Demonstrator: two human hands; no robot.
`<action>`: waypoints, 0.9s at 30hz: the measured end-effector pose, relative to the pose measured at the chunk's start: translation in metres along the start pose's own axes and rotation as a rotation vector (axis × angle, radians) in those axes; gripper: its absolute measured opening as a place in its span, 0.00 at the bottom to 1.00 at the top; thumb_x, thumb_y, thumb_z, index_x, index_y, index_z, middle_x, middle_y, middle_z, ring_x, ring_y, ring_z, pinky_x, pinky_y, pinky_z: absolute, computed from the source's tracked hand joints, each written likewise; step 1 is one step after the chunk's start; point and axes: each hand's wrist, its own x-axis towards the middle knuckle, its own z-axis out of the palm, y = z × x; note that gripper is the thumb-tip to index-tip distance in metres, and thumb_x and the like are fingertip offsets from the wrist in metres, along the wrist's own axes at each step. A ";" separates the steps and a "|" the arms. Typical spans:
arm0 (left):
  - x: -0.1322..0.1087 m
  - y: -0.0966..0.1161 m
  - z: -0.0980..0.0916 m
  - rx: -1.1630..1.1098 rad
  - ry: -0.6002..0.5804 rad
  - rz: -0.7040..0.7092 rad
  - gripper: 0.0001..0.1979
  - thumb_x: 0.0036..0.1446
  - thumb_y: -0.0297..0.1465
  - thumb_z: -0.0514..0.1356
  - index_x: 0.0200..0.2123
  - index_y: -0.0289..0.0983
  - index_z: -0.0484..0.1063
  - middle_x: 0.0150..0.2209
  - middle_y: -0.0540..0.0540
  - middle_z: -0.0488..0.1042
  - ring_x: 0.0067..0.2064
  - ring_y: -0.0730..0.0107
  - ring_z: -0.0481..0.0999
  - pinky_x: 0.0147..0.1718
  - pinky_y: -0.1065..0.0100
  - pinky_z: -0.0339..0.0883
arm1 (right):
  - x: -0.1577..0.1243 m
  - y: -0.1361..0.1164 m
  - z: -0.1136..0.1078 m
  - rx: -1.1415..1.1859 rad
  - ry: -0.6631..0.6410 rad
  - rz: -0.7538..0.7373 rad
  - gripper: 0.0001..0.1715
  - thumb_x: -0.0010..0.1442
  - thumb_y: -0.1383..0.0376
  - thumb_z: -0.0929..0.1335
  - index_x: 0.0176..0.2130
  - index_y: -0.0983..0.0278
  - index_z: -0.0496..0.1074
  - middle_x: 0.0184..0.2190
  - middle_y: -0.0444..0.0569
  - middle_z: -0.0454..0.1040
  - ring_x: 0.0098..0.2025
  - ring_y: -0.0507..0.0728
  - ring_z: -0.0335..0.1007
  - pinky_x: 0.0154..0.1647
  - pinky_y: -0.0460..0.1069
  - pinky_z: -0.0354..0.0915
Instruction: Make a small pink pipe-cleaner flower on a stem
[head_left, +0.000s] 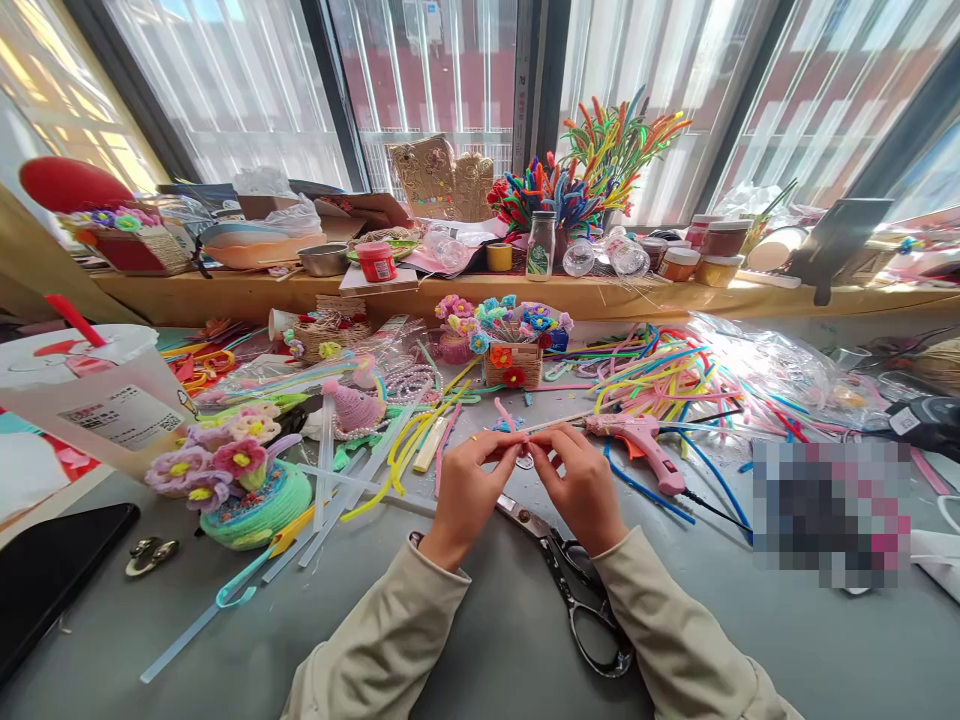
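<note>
My left hand (469, 490) and my right hand (577, 485) meet over the grey table (480, 620), both pinching a thin pink pipe cleaner (508, 417) whose end curls up between them. A small silvery ring hangs just below my fingertips. Black-handled scissors (574, 580) lie on the table under my right wrist. A pink glue gun (643, 445) rests just right of my right hand.
A crocheted green base with pink flowers (240, 480) stands at left beside clear glue sticks (330, 490). A basket of flowers (514, 350), a heap of coloured pipe cleaners (660, 375), a plastic cup (97, 390) and a black phone (52, 570) surround the work area. The window ledge (480, 290) is cluttered.
</note>
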 end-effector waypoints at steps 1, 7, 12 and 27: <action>0.000 0.000 0.000 -0.025 0.002 -0.021 0.08 0.47 0.32 0.55 0.30 0.37 0.72 0.31 0.46 0.75 0.31 0.70 0.73 0.33 0.68 0.68 | 0.000 0.000 0.000 0.028 0.003 0.012 0.08 0.54 0.68 0.59 0.30 0.65 0.67 0.28 0.48 0.68 0.31 0.52 0.63 0.29 0.46 0.62; 0.000 -0.002 0.000 -0.219 0.006 -0.186 0.11 0.45 0.34 0.56 0.31 0.34 0.71 0.30 0.44 0.75 0.32 0.67 0.74 0.34 0.66 0.68 | 0.002 -0.003 -0.003 0.155 -0.008 0.074 0.10 0.55 0.67 0.59 0.31 0.64 0.69 0.27 0.48 0.68 0.30 0.51 0.64 0.25 0.45 0.64; 0.000 -0.002 0.000 -0.238 -0.008 -0.209 0.11 0.44 0.34 0.57 0.31 0.33 0.71 0.29 0.44 0.75 0.32 0.66 0.74 0.34 0.66 0.68 | 0.001 -0.003 -0.002 0.171 -0.014 0.073 0.07 0.52 0.67 0.61 0.31 0.65 0.69 0.28 0.48 0.68 0.29 0.50 0.64 0.24 0.44 0.64; 0.002 -0.007 0.003 -0.372 -0.136 -0.255 0.12 0.45 0.33 0.57 0.34 0.33 0.69 0.34 0.43 0.73 0.35 0.66 0.73 0.38 0.64 0.67 | -0.001 0.001 0.000 0.019 0.006 0.008 0.09 0.55 0.67 0.59 0.32 0.63 0.68 0.28 0.48 0.68 0.30 0.51 0.64 0.28 0.46 0.63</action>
